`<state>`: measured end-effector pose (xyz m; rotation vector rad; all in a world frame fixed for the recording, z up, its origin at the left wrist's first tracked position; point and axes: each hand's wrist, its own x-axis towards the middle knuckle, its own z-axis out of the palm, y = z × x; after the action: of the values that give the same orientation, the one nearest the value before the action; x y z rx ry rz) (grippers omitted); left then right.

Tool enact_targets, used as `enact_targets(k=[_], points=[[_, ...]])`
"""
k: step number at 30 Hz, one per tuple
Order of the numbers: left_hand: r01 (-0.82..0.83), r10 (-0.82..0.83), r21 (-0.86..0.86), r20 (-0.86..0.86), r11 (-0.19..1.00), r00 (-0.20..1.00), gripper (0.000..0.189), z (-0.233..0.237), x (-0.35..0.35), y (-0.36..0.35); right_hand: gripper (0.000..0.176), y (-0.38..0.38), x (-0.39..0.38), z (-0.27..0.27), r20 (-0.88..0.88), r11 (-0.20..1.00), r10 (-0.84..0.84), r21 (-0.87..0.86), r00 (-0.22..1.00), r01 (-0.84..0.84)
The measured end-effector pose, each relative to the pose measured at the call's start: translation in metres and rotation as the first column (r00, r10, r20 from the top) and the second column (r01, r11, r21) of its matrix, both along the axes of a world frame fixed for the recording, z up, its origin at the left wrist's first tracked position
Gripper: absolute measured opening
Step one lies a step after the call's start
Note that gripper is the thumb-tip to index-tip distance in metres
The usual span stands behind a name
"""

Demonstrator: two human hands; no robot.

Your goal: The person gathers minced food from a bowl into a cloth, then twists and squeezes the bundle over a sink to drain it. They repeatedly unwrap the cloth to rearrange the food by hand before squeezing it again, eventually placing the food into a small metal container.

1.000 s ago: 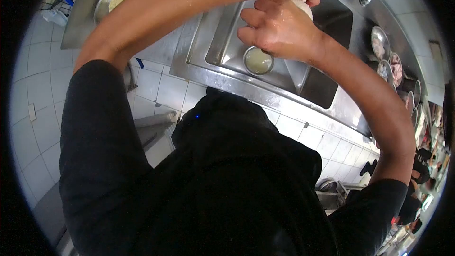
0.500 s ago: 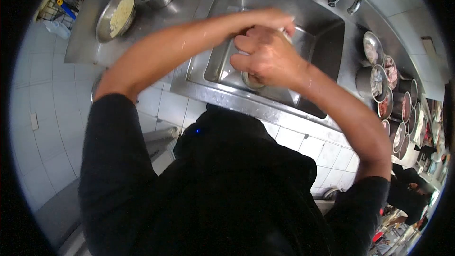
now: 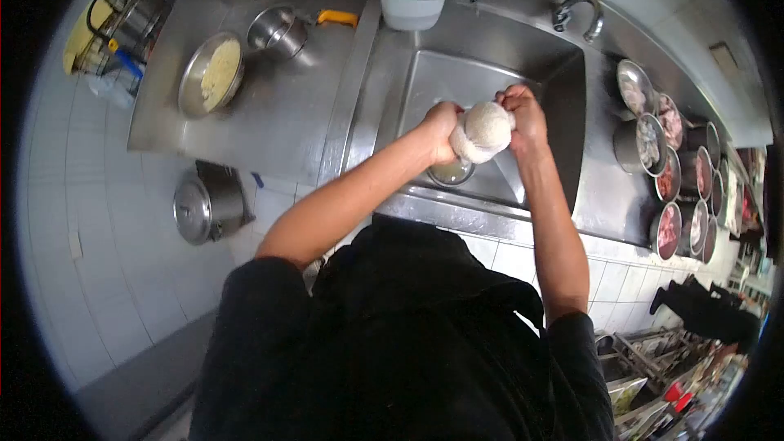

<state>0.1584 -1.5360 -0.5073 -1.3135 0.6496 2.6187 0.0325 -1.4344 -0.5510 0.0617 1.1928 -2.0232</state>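
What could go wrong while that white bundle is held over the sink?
The bundle, held between the left hand and right hand, might slip or come open and drop into the sink. Any drips might miss the bowl, since the bundle seems to sit partly to one side of it. The bowl might also tip if a hand or the bundle bumps it.

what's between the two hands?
A pale, rounded bundle, gripped from either side by the left hand and right hand above the sink; the head view shows it.
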Motion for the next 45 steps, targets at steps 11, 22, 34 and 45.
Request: enact_targets(k=[11, 22, 34, 45], points=[[0.253, -0.249, 0.011, -0.152, 0.967, 0.957, 0.037, -0.032, 0.070, 0.003, 0.014, -0.009, 0.055, -0.079, 0.085, 0.935, -0.280, 0.250, 0.956, 0.251], [0.259, -0.250, 0.188, -0.070, 0.948, 0.966, 0.041, -0.035, 0.074, -0.014, 0.052, 0.023, 0.136, 0.052, -0.322, 0.948, -0.301, 0.004, 0.898, 0.319], [0.171, -0.222, -0.217, -0.240, 0.961, 0.945, 0.036, -0.035, 0.095, -0.016, 0.034, -0.003, 0.128, -0.015, 0.383, 0.913, -0.134, -0.311, 0.914, 0.264], [-0.203, -0.669, -0.962, -0.272, 0.181, 0.692, 0.052, -0.002, 0.133, 0.008, 0.040, 0.018, 0.116, -0.018, 0.511, 0.882, -0.192, -0.284, 0.838, 0.375]])
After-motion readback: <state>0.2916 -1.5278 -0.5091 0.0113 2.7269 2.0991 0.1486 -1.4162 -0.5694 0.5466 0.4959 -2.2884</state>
